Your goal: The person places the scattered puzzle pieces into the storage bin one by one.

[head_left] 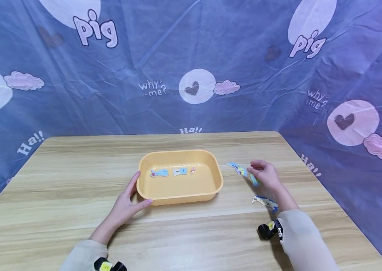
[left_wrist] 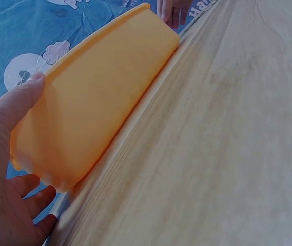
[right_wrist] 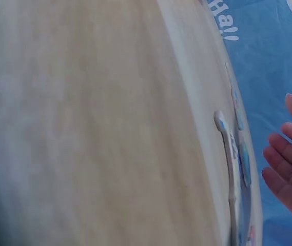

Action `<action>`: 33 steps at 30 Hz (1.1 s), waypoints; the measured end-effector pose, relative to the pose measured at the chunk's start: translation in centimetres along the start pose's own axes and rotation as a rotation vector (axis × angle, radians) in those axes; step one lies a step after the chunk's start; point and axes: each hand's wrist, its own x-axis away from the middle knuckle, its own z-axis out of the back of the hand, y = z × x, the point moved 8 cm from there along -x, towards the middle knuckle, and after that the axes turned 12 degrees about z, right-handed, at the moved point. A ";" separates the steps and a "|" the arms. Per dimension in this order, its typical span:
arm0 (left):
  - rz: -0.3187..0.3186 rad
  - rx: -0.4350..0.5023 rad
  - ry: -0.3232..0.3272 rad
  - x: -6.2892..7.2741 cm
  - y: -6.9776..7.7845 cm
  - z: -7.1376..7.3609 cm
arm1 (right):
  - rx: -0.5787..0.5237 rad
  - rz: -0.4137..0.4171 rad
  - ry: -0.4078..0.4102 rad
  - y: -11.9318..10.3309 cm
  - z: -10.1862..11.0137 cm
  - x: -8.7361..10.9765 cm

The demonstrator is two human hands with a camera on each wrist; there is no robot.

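A yellow plastic tray point(head_left: 181, 188) stands on the table, its left end held by my left hand point(head_left: 124, 207). The thumb lies against the front rim and the fingers go round the left side. Inside the tray are a light-blue cut-out piece point(head_left: 159, 173), a white-and-blue piece point(head_left: 180, 171) and a small red-and-white piece point(head_left: 193, 171). My right hand point(head_left: 266, 176) hovers with loosely bent fingers over a green-and-blue piece point(head_left: 254, 180); its palm holds nothing in the right wrist view. Just left of it lies a blue-and-yellow piece point(head_left: 238, 169).
A cream-and-dark-blue piece point(head_left: 266, 202) lies nearer, beneath the right forearm. The wooden table point(head_left: 191, 237) ends at a blue printed cloth point(head_left: 164, 45) behind and on the sides. A black wrist camera point(head_left: 268, 230) sits on the right sleeve.
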 end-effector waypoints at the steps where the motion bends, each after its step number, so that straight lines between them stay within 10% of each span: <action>1: -0.002 -0.001 0.001 0.0 0.0 0.0 | 0.002 -0.007 -0.006 0.2 -0.2 0.0; 33: -0.019 0.002 0.004 -0.1 -0.3 -0.2 | 0.377 0.176 0.016 0.3 -2.5 -0.9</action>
